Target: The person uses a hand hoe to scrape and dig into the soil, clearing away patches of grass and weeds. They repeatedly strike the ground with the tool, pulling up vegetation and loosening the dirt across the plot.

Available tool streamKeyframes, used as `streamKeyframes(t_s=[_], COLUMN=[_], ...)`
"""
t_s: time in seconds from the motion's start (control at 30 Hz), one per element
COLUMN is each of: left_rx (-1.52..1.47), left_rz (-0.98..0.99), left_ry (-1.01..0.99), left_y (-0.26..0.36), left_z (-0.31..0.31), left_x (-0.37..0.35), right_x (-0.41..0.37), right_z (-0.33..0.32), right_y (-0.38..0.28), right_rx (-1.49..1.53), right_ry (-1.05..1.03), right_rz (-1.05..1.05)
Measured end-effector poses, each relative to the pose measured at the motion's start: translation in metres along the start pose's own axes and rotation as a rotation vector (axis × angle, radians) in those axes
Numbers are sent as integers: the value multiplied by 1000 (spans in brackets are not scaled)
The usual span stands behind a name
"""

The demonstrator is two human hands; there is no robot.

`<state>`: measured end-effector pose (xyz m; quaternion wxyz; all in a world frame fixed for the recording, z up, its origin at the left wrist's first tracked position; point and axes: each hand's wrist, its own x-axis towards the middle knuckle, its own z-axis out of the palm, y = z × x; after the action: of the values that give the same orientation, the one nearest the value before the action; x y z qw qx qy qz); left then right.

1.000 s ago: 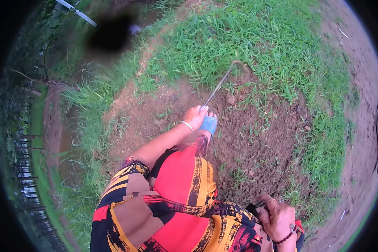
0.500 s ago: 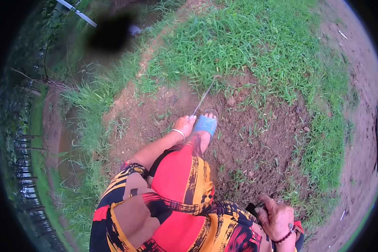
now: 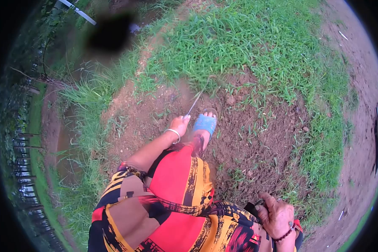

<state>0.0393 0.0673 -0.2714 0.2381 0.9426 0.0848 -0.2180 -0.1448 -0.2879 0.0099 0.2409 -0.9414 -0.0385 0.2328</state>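
Note:
My left hand (image 3: 179,125), with a white bangle at the wrist, is closed round the near end of a thin metal rod (image 3: 194,103). The rod slants away from me, its far end blurred at the edge of the grass (image 3: 248,38). Just right of that hand is my foot in a blue sandal (image 3: 205,123). My right hand (image 3: 277,216) rests on my right knee over the patterned clothing (image 3: 176,189), a dark bead bracelet at its wrist. Its index finger and thumb are apart. A small black thing by the thumb is too hidden to name.
Loose brown soil (image 3: 256,147) with scattered weeds lies right of the foot. Taller grass (image 3: 86,138) borders muddy water on the left. A dirt path (image 3: 361,63) runs along the right. A dark blurred spot covers part of the upper left.
My left hand has shifted slightly left and toward me, and the rod's far end has swung left and nearer. My right hand stays on the knee.

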Motion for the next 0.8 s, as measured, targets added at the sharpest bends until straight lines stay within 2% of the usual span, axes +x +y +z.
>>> streamKeyframes(t_s=[0.07, 0.2, 0.27, 0.37, 0.47, 0.53, 0.6, 0.67, 0.8], left_rx=[-90, -112, -207, -316, -157, -65, -48, -44, -53], left_rz=[-49, -24, 142, 216, 188, 38, 40, -19, -100], left_ry=[65, 121, 248, 145, 226, 50, 64, 50, 4], left_y=[11, 35, 65, 107, 59, 6, 12, 3, 2], left_z=[5, 3, -15, -40, -10, -5, -10, 5, 8], left_x=[-5, -9, -7, 0, 21, 1, 15, -5, -17], right_x=[-4, -2, 0, 4, 2, 2, 7, 2, -5], right_z=[0, 2, 4, 3, 5, 1, 1, -3, 4], right_y=[-1, -4, -4, -2, -3, -3, -4, -7, 1], right_rx=[-13, -33, -17, -20, -6, -33, -27, -53, -37], right_ry=[-26, -21, -41, -32, -32, -36, -6, -63, -19], right_rz=[8, 11, 16, -7, 0, 8, 20, 50, 24])
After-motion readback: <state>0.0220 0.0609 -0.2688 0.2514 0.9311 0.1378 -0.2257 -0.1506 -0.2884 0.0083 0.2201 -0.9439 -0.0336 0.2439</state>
